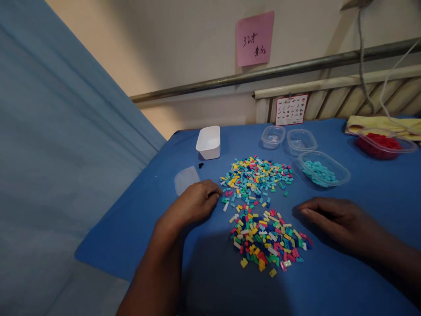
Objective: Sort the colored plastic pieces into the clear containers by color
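My left hand point(200, 198) rests on the blue table cover with its fingers curled in. Its fingertips are at the left edge of a loose heap of small coloured toy bricks point(256, 175); whatever they pinch, if anything, is hidden. A second heap of mixed bricks point(266, 237) lies nearer to me, between my hands. To the right of that heap, my right hand point(332, 219) lies on its side, closed, thumb against the forefinger, and no brick shows at its tips. A clear tub of turquoise bricks point(320, 171) stands just beyond it.
Two clear tubs, one small point(272, 137) and one wider point(301, 141), stand near the wall. A white box point(209, 142), a translucent lid point(187, 180) and a small black piece point(201, 165) are at left. A tub of red pieces point(383, 145) sits by a yellow cloth point(384, 125).
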A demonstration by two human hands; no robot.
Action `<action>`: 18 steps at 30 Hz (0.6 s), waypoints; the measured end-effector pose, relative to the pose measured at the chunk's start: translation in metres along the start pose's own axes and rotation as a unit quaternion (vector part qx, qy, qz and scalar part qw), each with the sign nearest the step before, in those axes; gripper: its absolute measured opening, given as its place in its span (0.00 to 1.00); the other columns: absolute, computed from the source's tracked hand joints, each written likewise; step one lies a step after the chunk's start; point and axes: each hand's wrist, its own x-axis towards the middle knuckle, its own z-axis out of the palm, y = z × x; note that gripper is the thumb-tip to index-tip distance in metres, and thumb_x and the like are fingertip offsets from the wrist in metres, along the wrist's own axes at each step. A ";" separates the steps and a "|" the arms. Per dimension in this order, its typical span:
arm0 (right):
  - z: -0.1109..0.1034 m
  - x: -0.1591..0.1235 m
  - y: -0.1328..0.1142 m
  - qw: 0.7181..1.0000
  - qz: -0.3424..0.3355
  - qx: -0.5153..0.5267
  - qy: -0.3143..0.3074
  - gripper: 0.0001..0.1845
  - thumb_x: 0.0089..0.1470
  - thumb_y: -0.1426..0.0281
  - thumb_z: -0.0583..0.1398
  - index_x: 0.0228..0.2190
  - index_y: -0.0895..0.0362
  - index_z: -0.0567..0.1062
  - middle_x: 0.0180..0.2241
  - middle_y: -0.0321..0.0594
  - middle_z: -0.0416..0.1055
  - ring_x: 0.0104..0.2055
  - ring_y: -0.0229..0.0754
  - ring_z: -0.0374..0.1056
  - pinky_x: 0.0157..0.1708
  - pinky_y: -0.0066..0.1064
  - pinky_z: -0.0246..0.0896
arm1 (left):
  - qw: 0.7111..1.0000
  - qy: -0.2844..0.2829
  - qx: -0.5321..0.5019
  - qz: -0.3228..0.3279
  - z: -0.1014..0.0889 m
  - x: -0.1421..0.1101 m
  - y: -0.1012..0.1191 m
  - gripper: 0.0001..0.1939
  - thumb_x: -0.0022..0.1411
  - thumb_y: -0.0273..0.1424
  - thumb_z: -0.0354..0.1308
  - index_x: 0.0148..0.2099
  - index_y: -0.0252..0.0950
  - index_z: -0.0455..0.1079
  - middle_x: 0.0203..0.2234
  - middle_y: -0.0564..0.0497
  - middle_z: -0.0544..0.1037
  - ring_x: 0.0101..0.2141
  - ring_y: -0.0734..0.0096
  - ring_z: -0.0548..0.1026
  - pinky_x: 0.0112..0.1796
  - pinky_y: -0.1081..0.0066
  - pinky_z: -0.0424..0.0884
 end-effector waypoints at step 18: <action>0.000 -0.004 0.011 1.000 0.007 -0.010 -0.020 0.18 0.73 0.51 0.61 0.45 0.46 0.88 0.42 0.41 0.88 0.40 0.50 0.84 0.40 0.39 0.80 | 0.999 -0.026 0.039 -0.006 0.013 0.002 0.006 0.15 0.72 0.27 0.56 0.56 0.37 0.80 0.51 0.45 0.81 0.49 0.57 0.79 0.51 0.58 0.74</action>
